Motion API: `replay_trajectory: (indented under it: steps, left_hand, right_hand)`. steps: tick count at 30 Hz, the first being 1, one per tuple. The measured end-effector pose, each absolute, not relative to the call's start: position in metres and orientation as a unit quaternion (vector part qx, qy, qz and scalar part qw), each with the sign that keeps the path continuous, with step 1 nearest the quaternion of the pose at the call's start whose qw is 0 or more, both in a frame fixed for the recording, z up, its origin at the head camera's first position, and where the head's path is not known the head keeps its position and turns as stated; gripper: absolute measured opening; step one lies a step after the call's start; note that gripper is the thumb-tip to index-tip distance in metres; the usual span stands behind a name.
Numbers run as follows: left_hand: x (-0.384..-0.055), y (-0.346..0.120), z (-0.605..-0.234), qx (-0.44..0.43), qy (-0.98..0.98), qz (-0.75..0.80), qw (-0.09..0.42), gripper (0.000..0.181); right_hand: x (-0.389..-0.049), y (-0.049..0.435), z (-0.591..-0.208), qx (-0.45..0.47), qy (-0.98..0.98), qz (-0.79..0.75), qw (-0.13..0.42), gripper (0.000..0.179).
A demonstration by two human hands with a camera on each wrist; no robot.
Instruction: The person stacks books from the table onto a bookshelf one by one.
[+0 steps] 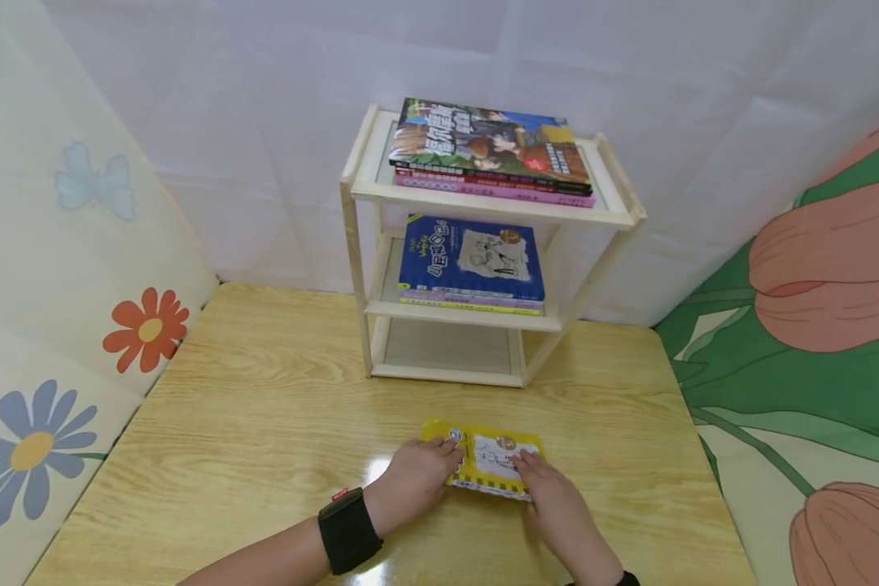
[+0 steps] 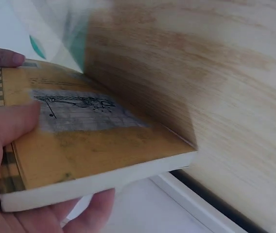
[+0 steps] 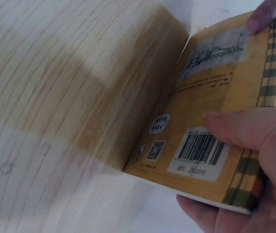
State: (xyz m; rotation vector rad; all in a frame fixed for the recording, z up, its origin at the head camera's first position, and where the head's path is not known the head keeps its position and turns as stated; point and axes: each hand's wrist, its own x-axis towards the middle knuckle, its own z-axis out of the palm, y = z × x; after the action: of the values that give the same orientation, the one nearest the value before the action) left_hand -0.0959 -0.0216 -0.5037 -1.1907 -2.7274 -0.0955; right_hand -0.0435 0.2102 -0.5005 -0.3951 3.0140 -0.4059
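Note:
A yellow paperback book (image 1: 492, 443) with a cartoon drawing on its cover is between my two hands, near the table's front half. My left hand (image 1: 416, 474) grips its left end, and my right hand (image 1: 560, 506) grips the right end. Fingers lie over the front cover in the head view. In the left wrist view, the thumb presses the back cover of the book (image 2: 89, 150) while fingers show past its other side. The right wrist view shows the right thumb beside the barcode on the book (image 3: 211, 107). Its far edge meets or nearly meets the wood surface.
Behind the book stands a pale wooden rack (image 1: 498, 210) with three levels. Several stacked books (image 1: 491, 146) lie on its top. On the middle shelf is another stack under a blue book (image 1: 472, 256). The wood-grain table (image 1: 264, 391) ends at printed side panels.

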Motion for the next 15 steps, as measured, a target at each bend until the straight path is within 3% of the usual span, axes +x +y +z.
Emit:
replay_trajectory:
  steps: [7, 15]
  left_hand:
    - [-0.092, -0.028, -0.501, -0.375, -0.926, -0.037, -0.002, 0.041]
    - [-0.100, -0.031, -0.486, -0.372, -0.927, -0.042, -0.004, 0.058]
  right_hand:
    - [-0.043, 0.213, -0.500, -0.128, 0.978, -0.161, 0.034, 0.061]
    - [-0.050, 0.211, -0.493, -0.131, 0.978, -0.162, -0.020, 0.050]
